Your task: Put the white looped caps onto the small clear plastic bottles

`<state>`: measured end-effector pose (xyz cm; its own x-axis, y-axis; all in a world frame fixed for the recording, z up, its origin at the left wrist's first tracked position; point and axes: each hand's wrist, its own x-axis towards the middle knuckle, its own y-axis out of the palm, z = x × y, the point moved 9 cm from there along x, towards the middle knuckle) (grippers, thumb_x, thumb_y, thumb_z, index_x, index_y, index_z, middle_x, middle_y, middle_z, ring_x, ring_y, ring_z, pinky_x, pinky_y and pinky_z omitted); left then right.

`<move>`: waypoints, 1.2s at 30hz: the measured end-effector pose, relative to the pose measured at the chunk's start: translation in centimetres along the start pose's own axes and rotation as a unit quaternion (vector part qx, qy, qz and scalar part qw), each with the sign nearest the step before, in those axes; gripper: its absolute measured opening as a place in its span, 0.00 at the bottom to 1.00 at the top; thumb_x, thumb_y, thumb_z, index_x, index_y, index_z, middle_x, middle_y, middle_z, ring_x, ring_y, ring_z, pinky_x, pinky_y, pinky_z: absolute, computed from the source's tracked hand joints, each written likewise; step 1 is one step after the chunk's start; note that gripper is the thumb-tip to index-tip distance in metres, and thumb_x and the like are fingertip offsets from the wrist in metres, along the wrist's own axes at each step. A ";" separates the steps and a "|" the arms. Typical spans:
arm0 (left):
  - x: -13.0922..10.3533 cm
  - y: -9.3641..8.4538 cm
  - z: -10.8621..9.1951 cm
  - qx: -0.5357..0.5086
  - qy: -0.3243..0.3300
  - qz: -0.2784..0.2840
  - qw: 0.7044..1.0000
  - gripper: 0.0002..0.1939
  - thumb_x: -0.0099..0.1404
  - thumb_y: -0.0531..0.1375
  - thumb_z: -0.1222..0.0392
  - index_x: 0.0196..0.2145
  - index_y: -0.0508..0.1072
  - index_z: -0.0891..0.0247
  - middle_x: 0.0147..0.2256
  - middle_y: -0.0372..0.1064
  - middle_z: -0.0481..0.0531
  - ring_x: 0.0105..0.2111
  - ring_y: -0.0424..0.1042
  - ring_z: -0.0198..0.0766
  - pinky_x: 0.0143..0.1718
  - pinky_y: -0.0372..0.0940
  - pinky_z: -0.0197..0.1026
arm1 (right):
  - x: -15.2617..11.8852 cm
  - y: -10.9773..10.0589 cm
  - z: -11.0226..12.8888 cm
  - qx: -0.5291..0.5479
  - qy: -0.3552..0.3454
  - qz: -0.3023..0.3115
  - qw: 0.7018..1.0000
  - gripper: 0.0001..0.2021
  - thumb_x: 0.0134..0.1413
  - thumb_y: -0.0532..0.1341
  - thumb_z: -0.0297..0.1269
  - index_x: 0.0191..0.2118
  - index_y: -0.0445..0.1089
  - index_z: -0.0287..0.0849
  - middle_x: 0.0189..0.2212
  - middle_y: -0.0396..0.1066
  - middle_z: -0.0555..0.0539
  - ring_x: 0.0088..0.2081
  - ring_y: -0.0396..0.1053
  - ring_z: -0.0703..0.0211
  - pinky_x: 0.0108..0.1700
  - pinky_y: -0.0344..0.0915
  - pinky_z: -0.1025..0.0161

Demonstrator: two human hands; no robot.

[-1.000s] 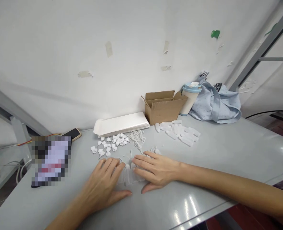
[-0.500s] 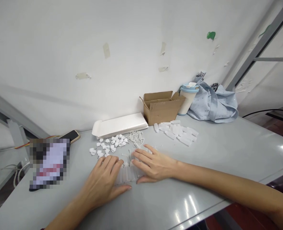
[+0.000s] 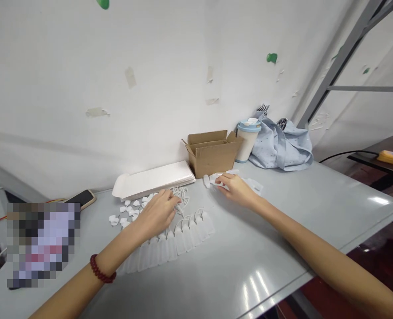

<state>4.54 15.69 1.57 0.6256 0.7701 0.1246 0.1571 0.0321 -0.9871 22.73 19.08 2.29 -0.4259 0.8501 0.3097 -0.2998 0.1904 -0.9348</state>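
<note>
My left hand (image 3: 158, 210), with a dark red bracelet on the wrist, bends its fingers together at a tangle of white cord loops (image 3: 182, 195), the fingertips on the cord. Beside and partly under it lie several small white caps (image 3: 129, 215). Over on the right, my right hand (image 3: 235, 189) curls thumb and fingers at a pile of translucent plastic sleeves (image 3: 254, 185), pinching at one of them; the fingers cover part of it. In front, a row of translucent sleeves with white cord loops on top (image 3: 186, 237) lies side by side, its left part behind my left forearm.
Behind stand a flat white box (image 3: 153, 177), an open cardboard box (image 3: 214, 157), a lidded cup (image 3: 246, 144) and a light blue bag (image 3: 283, 148). A phone (image 3: 83, 198) and a pixelated item (image 3: 46, 246) lie left. The grey table (image 3: 236, 266) meets the wall.
Both hands have left the row of sleeves, uncovering it. My left hand went up to the cord loops and caps, my right hand to the sleeve pile. The view has shifted right.
</note>
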 end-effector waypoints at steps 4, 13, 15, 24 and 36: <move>-0.2 -0.2 0.4 -0.063 -0.014 -0.019 0.998 0.10 0.64 0.52 0.62 0.37 0.74 0.62 0.36 0.67 0.55 0.38 0.66 0.45 0.37 0.63 0.46 | -0.3 0.5 0.0 -0.075 0.029 0.060 0.995 0.07 0.56 0.58 0.30 0.41 0.70 0.36 0.40 0.71 0.40 0.44 0.67 0.49 0.44 0.58 0.59; -1.8 -1.6 3.5 -0.136 -0.133 -0.119 0.975 0.12 0.62 0.53 0.59 0.36 0.77 0.61 0.33 0.74 0.53 0.33 0.72 0.43 0.35 0.65 0.44 | -0.6 1.7 -0.1 -0.186 0.050 0.129 0.973 0.09 0.57 0.55 0.28 0.42 0.69 0.34 0.40 0.71 0.38 0.44 0.68 0.47 0.42 0.56 0.58; -2.0 -1.9 3.3 -0.142 -0.133 -0.133 0.972 0.12 0.61 0.53 0.60 0.36 0.77 0.61 0.32 0.75 0.53 0.31 0.72 0.42 0.35 0.65 0.43 | -0.7 1.7 0.1 -0.194 0.051 0.133 0.971 0.09 0.56 0.54 0.26 0.41 0.69 0.33 0.39 0.72 0.37 0.43 0.69 0.47 0.41 0.56 0.58; -4.3 -2.5 4.7 -0.303 -0.279 -0.202 0.889 0.11 0.53 0.60 0.52 0.29 0.75 0.62 0.28 0.76 0.52 0.29 0.73 0.42 0.32 0.67 0.42 | -1.2 1.5 1.0 -0.209 0.040 0.134 0.968 0.11 0.55 0.50 0.20 0.38 0.69 0.31 0.34 0.72 0.36 0.37 0.70 0.47 0.39 0.57 0.56; -7.7 -0.9 -0.2 -0.497 -0.347 -0.187 0.773 0.11 0.51 0.63 0.51 0.27 0.73 0.62 0.20 0.73 0.48 0.24 0.73 0.39 0.28 0.68 0.38 | -5.6 -1.6 12.0 0.248 -0.201 -0.017 0.948 0.14 0.60 0.53 0.30 0.52 0.59 0.37 0.44 0.70 0.39 0.44 0.68 0.56 0.46 0.67 0.58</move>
<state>-0.30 9.57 1.56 -0.1121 0.9928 -0.0414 0.9532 0.0957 -0.2869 15.35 8.11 4.17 -0.6705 0.5723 0.4722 -0.6402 -0.1246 -0.7580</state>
